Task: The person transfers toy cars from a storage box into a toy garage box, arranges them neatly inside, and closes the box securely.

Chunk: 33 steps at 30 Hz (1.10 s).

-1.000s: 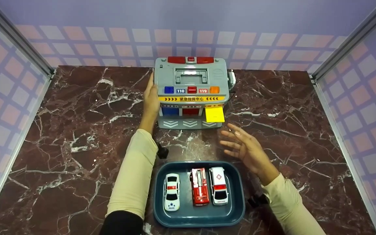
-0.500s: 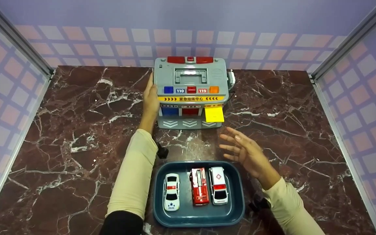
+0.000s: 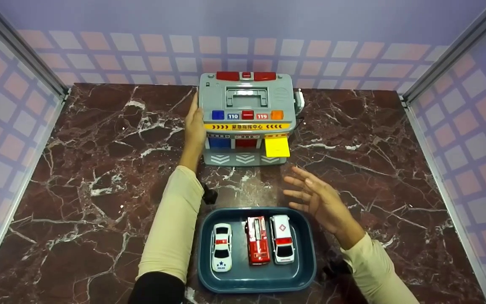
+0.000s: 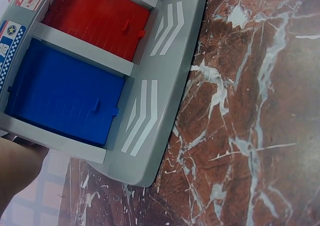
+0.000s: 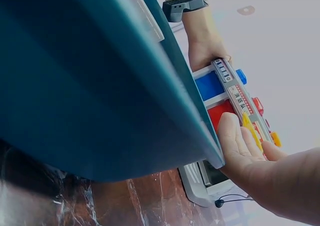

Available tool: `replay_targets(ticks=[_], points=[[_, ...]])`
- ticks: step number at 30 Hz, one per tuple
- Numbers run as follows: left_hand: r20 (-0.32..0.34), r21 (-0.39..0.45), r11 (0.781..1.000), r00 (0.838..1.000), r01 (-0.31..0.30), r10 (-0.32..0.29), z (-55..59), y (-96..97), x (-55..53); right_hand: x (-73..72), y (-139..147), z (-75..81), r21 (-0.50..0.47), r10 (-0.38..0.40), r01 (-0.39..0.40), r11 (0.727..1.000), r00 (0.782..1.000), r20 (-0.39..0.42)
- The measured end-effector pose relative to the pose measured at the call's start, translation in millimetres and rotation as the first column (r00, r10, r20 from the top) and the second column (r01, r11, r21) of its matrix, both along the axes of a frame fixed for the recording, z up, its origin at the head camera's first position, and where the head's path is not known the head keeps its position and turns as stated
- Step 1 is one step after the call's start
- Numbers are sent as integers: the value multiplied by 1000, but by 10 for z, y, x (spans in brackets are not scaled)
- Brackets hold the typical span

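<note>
A grey toy emergency station (image 3: 247, 101) stands at the back of the tabletop. My left hand (image 3: 194, 126) rests along its left side, its fingers reaching toward the back and partly hidden by the wall. In the left wrist view, the blue door (image 4: 67, 93) and red door (image 4: 100, 18) are both down. The yellow door (image 3: 277, 147) at the right is swung up and out. My right hand (image 3: 321, 198) hovers in front of the station's right side, fingers loosely spread, holding nothing. Behind the tray lip in the right wrist view, that hand (image 5: 250, 158) overlaps the station.
Near me stands a dark teal tray (image 3: 255, 285). It holds a white police car (image 3: 222, 248), a red fire truck (image 3: 258, 240) and a white ambulance (image 3: 283, 239). A white handle (image 3: 299, 102) juts from the station's right side. Patterned walls enclose the marbled tabletop (image 3: 112, 185).
My right hand has drawn back slightly from the yellow door, toward the tray. The left hand, the station and the toy vehicles keep their places.
</note>
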<state>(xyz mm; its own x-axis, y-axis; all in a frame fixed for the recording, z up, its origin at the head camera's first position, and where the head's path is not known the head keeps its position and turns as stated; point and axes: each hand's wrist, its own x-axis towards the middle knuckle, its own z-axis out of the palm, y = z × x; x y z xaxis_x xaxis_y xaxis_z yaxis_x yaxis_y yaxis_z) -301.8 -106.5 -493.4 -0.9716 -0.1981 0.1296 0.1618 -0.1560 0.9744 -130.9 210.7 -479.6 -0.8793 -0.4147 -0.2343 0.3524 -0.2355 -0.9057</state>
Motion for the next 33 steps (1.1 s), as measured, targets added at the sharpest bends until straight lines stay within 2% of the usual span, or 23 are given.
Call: replay_targets(ticks=[7, 13, 16, 20, 27, 33], points=[[-3, 3, 1000, 1000, 5, -5, 2, 1, 6, 54, 21, -4, -18, 3, -3, 1000, 1000, -7], [33, -11, 1000, 999, 17, -17, 74, -6, 46, 92, 32, 14, -46, 8, -8, 999, 1000, -14], [24, -13, 1000, 1000, 20, -20, 104, -8, 67, 106, 36, 24, -44, 16, -17, 999, 1000, -19], [-9, 2, 1000, 1000, 23, -23, 74, -6, 55, 122, 39, 36, -35, 31, -31, 999, 999, -20], [-9, -36, 999, 1000, 1, -1, 8, -1, 14, 152, 47, 27, -26, 35, -35, 999, 999, -19], [-11, -21, 1000, 1000, -8, 8, 10, 6, 26, 181, 51, 11, -34, 40, -40, 999, 999, -21]])
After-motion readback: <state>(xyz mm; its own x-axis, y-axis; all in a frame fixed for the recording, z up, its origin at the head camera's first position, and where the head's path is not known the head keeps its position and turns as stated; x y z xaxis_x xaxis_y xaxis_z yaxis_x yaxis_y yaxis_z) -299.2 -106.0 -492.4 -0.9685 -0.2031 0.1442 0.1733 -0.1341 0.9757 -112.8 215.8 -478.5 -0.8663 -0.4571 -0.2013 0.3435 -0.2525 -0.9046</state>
